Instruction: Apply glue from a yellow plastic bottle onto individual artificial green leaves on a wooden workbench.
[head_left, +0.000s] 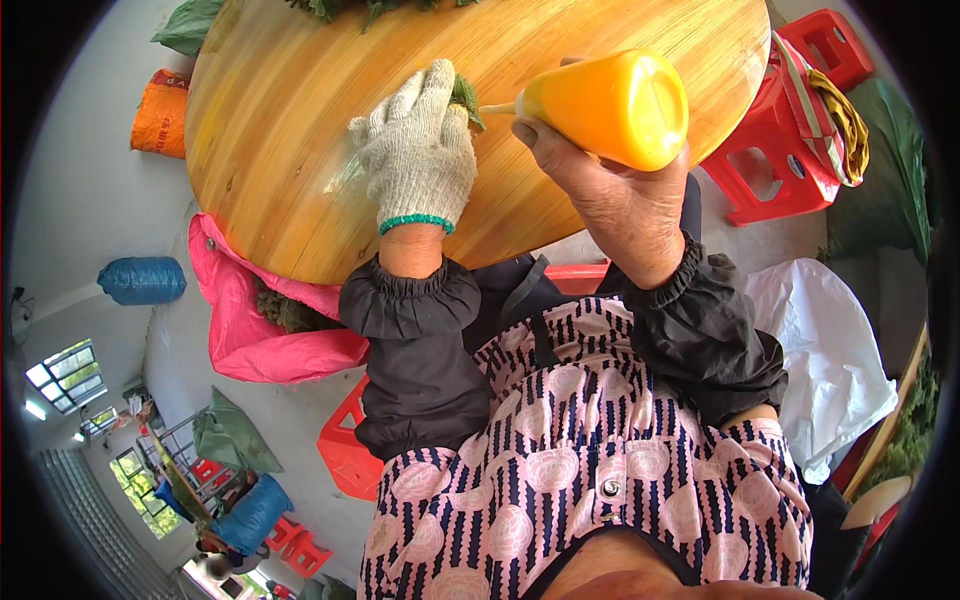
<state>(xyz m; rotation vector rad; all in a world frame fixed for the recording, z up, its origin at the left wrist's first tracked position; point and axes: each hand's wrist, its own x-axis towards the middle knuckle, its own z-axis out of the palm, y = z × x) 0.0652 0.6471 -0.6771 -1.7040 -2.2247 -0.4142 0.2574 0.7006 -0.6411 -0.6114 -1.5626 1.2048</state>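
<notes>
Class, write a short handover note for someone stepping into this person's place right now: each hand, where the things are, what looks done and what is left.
Left hand: in a knitted work glove, palm down on the round wooden table, fingers over a small green leafy piece.
Right hand: bare, gripping an orange squeeze bottle tipped sideways, nozzle pointing at the leafy piece.
Done: leafy piece pinned, bottle aimed close beside it.
Left: nothing visibly squeezed out yet; more greens lie at the table's far edge.
</notes>
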